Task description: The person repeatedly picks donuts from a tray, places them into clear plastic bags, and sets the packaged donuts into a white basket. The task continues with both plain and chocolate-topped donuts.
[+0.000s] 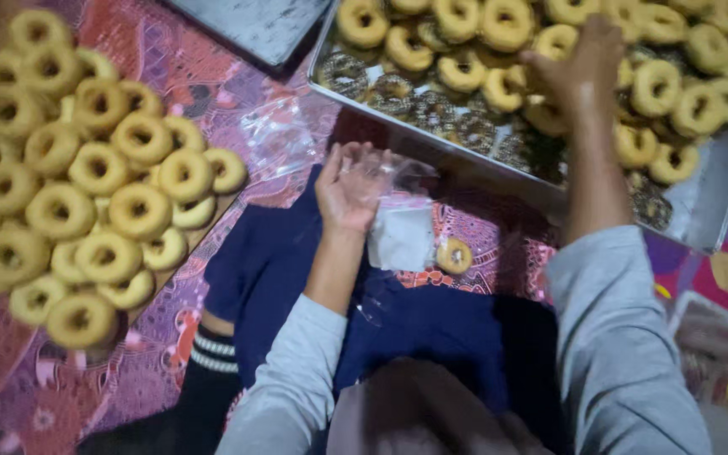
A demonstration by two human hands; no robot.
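While the left hand [349, 187] pinches one clear plastic bag [398, 221] above the lap, the right hand [579, 63] closes its fingers on one ring cookie [549, 44] in the metal tray [718, 181], one loose cookie [453, 255] lying just beside the bag.

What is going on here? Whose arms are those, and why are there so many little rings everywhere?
There is no machine here. A person wears a camera on the head, so you look down at that person's own two arms in grey sleeves. The left hand holds a small clear plastic bag. The right hand reaches into a metal tray full of ring-shaped cookies; some there look dark and sprinkled. Another big pile of rings lies on the left. One single cookie sits on the patterned cloth near the bag.
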